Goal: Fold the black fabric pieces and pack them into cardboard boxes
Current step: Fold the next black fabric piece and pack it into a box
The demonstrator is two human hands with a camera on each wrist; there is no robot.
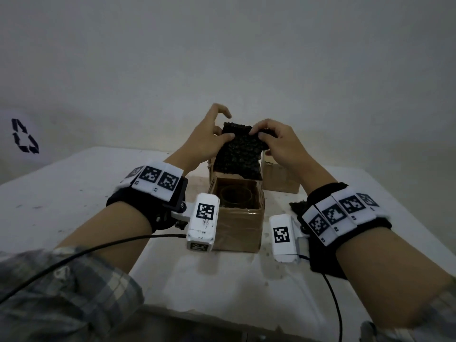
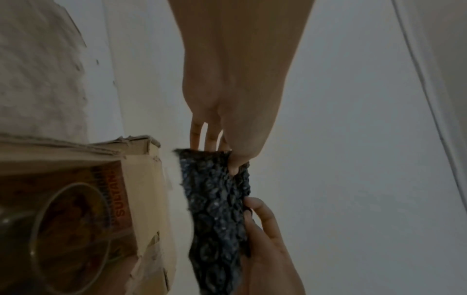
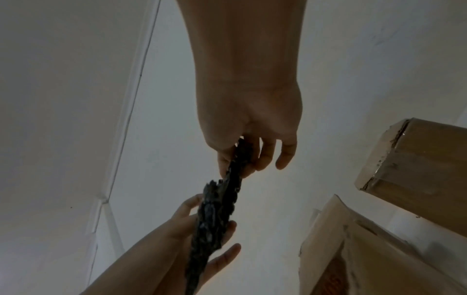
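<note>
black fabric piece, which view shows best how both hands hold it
The head view: the black fabric piece faces the camera above the open cardboard box, left hand and right hand pinching its top edge. Both wrist views show it nearly edge-on, with only partial fingers visible.

From my remote seat, the black fabric piece (image 1: 240,154) looks like coarse, knobbly cloth, matt overall with a few small glints in the left wrist view. The open cardboard box (image 1: 238,225) beneath it is plain brown cardboard, matt, with a glossy strip of tape across its front and a clear, shiny round container (image 1: 237,196) inside. The tabletop (image 1: 74,193) is smooth, white and speckled with dark crumbs, and my sleeve (image 1: 61,287) is soft checked cloth.
</note>
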